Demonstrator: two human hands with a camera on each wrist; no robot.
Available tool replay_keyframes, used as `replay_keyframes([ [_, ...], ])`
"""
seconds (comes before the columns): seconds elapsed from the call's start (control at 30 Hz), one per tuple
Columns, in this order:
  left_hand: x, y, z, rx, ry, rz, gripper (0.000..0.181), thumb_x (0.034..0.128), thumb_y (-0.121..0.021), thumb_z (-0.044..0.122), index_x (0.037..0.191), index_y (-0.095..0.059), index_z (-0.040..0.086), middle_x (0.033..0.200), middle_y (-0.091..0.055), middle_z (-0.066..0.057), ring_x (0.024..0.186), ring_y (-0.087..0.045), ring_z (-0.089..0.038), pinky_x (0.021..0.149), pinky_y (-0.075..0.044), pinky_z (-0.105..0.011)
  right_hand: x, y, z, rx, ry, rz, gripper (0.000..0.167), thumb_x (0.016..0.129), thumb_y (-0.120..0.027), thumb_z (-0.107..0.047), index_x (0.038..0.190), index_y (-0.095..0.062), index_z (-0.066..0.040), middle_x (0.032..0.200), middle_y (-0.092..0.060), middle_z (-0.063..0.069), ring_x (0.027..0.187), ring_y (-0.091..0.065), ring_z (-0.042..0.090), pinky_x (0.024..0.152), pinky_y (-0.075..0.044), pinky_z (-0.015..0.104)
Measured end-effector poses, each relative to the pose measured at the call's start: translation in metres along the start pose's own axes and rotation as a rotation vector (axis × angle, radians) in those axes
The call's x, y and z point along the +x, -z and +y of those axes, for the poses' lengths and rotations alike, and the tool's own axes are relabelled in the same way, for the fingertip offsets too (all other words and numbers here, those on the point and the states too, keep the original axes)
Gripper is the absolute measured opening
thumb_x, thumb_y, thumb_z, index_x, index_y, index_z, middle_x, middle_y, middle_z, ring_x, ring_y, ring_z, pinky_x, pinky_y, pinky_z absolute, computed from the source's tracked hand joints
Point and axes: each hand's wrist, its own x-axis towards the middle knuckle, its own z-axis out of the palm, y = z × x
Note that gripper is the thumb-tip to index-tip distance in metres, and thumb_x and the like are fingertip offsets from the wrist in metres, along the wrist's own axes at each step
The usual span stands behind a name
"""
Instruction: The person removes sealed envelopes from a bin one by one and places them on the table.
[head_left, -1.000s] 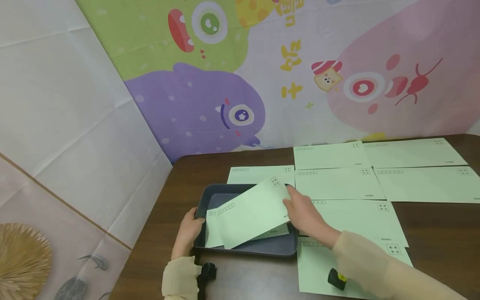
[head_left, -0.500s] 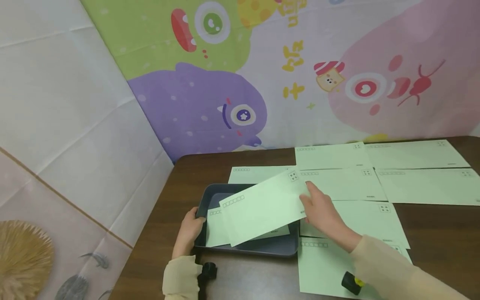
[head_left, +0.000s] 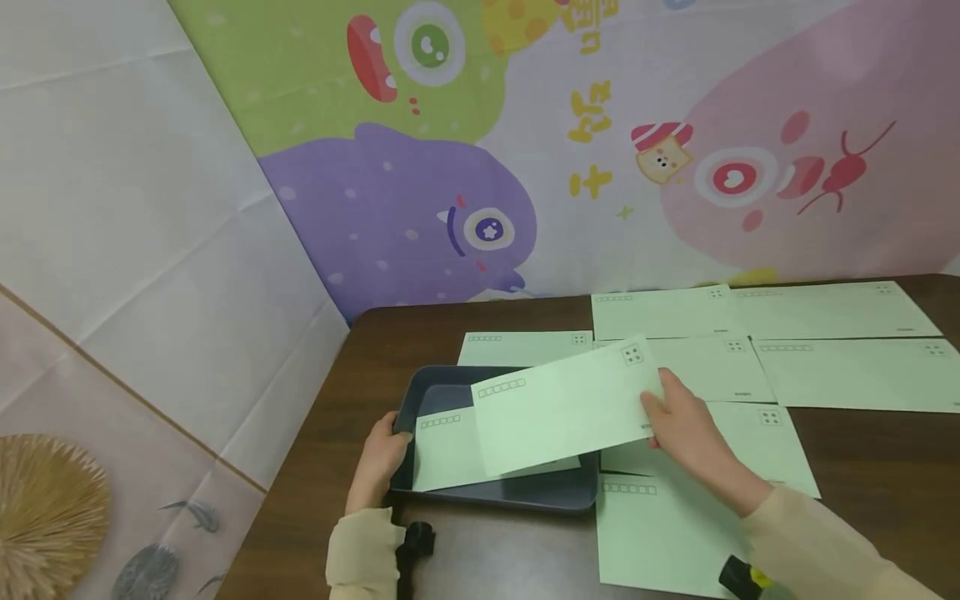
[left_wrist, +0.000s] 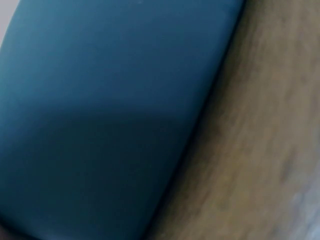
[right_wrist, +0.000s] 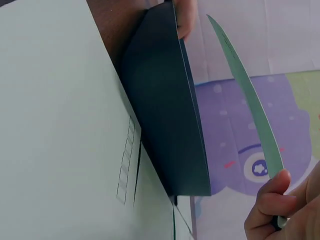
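A pale green envelope [head_left: 562, 408] is pinched at its right end by my right hand [head_left: 690, 429], thumb on top. It hangs tilted over the right part of a dark blue tray [head_left: 517, 496]. In the right wrist view the envelope [right_wrist: 252, 107] appears edge-on and slightly bowed, between thumb and curled fingers. Another envelope [head_left: 446, 450] lies inside the tray, partly covered by the raised one. At the tray's left rim, my left hand [head_left: 381, 458] grips with the thumb over the edge. The left wrist view holds only the tray's outer wall [left_wrist: 110, 100] and wood.
Several more envelopes lie flat on the brown table [head_left: 337, 417], such as one behind the tray [head_left: 487, 348], one at the far right [head_left: 855, 372] and one at the front [head_left: 660, 533]. A cartoon-printed cloth [head_left: 600, 250] hangs behind the table.
My right hand has moved right, drawing the envelope rightward across the tray and levelling it somewhat. More of the envelope beneath shows. My left hand stays on the tray rim.
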Motion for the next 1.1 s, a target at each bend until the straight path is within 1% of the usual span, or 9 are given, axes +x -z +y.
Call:
replay_keyframes([
  [0.1,0.000,0.000,-0.001,0.004,-0.005,0.002,0.044,0.0843,-0.039,0.005,0.127,-0.042,-0.005,0.127,-0.043,-0.026,0.112,-0.042,-0.038,0.090,-0.035,-0.052,-0.002,0.005,0.004,-0.001,-0.001,0.017,0.046,0.097,-0.030,-0.019,0.137,-0.022,0.003,0.084,-0.049,0.013,0.056,-0.047,0.017,0.051,-0.039,0.029],
  [0.17,0.000,0.000,-0.001,0.003,-0.002,0.003,0.045,0.0838,-0.039,0.005,0.127,-0.042,-0.005,0.127,-0.043,-0.026,0.112,-0.042,-0.038,0.091,-0.035,-0.052,-0.004,0.009,0.007,-0.002,0.001,0.016,0.046,0.098,-0.029,-0.020,0.136,-0.022,0.004,0.077,-0.047,0.010,0.056,-0.045,0.016,0.050,-0.039,0.028],
  [0.27,0.000,0.001,-0.001,0.003,0.002,0.001,0.045,0.0837,-0.039,0.004,0.127,-0.042,-0.005,0.127,-0.043,-0.027,0.112,-0.042,-0.038,0.091,-0.034,-0.053,-0.007,0.015,0.012,-0.010,0.003,0.008,0.047,0.098,-0.027,-0.021,0.137,-0.020,0.005,0.077,-0.046,0.010,0.057,-0.044,0.015,0.050,-0.038,0.027],
  [0.43,-0.001,0.002,0.000,0.005,0.005,0.007,0.043,0.0845,-0.039,0.004,0.126,-0.043,-0.005,0.126,-0.044,-0.027,0.113,-0.043,-0.039,0.092,-0.034,-0.053,-0.012,0.025,0.023,-0.035,-0.014,0.015,0.050,0.099,-0.026,-0.023,0.138,-0.019,0.007,0.098,-0.048,0.016,0.066,-0.045,0.016,0.055,-0.040,0.027],
  [0.5,-0.001,0.002,0.000,0.007,0.006,0.008,0.043,0.0850,-0.039,0.005,0.126,-0.043,-0.005,0.126,-0.044,-0.027,0.113,-0.043,-0.039,0.092,-0.034,-0.054,-0.014,0.031,0.029,-0.037,-0.021,0.029,0.050,0.098,-0.026,-0.025,0.136,-0.022,0.008,0.100,-0.049,0.017,0.069,-0.046,0.016,0.057,-0.040,0.027],
  [0.6,-0.001,0.002,-0.001,0.008,0.008,0.005,0.042,0.0858,-0.038,0.005,0.127,-0.043,-0.005,0.127,-0.043,-0.027,0.113,-0.043,-0.040,0.093,-0.034,-0.055,-0.016,0.040,0.039,-0.034,-0.025,0.046,0.051,0.098,-0.026,-0.028,0.135,-0.024,0.008,0.091,-0.049,0.014,0.065,-0.045,0.014,0.055,-0.039,0.026],
  [0.73,0.000,0.002,-0.001,0.004,0.013,0.000,0.043,0.0857,-0.038,0.005,0.128,-0.041,-0.005,0.128,-0.042,-0.028,0.114,-0.042,-0.040,0.093,-0.034,-0.055,-0.020,0.052,0.052,-0.030,-0.043,0.044,0.058,0.098,-0.022,-0.032,0.139,-0.017,0.009,0.075,-0.044,0.008,0.056,-0.040,0.012,0.052,-0.037,0.027],
  [0.9,0.000,0.001,0.000,0.004,0.016,0.003,0.045,0.0851,-0.039,0.005,0.129,-0.040,-0.005,0.129,-0.041,-0.027,0.115,-0.041,-0.040,0.094,-0.033,-0.054,-0.024,0.063,0.067,-0.048,-0.071,0.048,0.064,0.098,-0.018,-0.038,0.140,-0.012,0.010,0.072,-0.038,0.006,0.058,-0.040,0.012,0.055,-0.037,0.029],
  [1.1,-0.001,0.000,0.001,0.005,0.012,0.004,0.045,0.0844,-0.039,0.005,0.129,-0.041,-0.005,0.129,-0.041,-0.027,0.115,-0.041,-0.039,0.093,-0.034,-0.053,-0.026,0.080,0.083,-0.033,-0.023,0.068,0.061,0.098,-0.018,-0.033,0.136,-0.013,0.014,0.063,-0.035,0.004,0.049,-0.034,0.011,0.048,-0.035,0.029],
])
